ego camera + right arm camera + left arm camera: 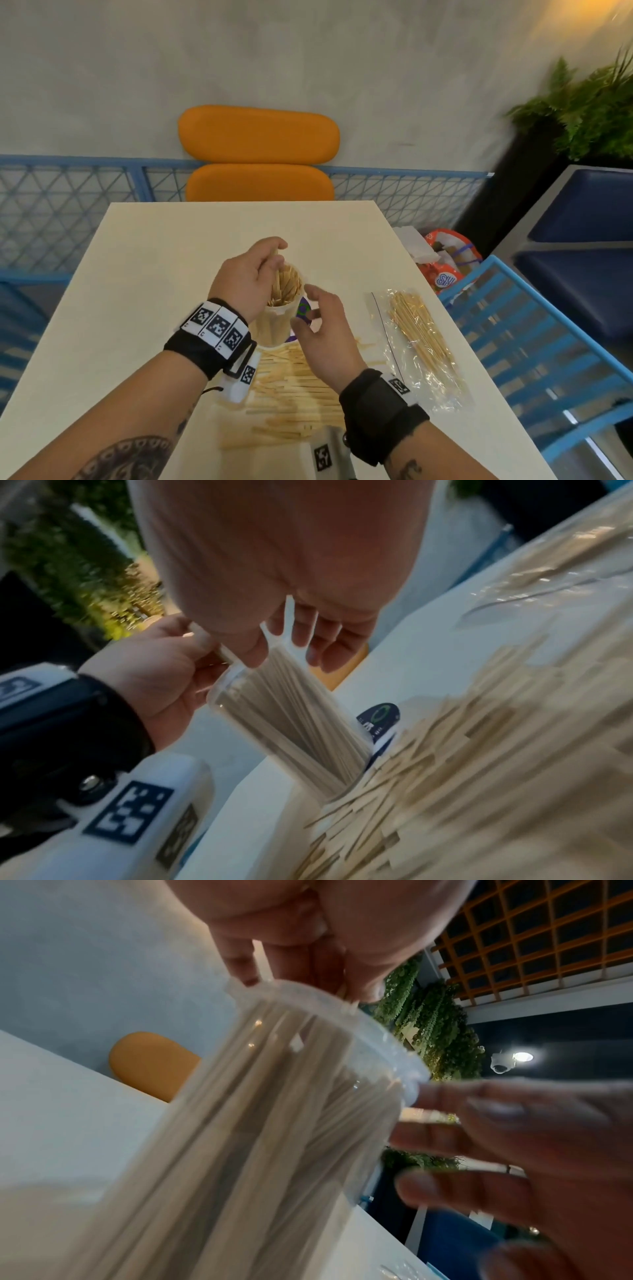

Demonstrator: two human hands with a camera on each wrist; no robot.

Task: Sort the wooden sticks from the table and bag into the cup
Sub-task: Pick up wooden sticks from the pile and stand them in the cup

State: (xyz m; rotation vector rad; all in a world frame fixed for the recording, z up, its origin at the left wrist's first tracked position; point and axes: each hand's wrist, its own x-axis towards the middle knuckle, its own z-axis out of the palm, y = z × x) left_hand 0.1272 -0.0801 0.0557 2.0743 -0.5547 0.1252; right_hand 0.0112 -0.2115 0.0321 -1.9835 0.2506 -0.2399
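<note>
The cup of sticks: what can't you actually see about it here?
- Cup: the base is hidden in the head view by both hands, in the right wrist view by the loose sticks.
- Left hand: how many sticks it holds is blurred in the left wrist view.
- Round label: print too small.

left hand [150, 680] pinches sticks [205, 639] over the stick-filled cup [287, 723]; right hand [301, 631] open above.

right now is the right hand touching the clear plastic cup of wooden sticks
Cannot tell. In the left wrist view the right hand fingertips reach the clear plastic cup rim, but blur hides any contact.
</note>
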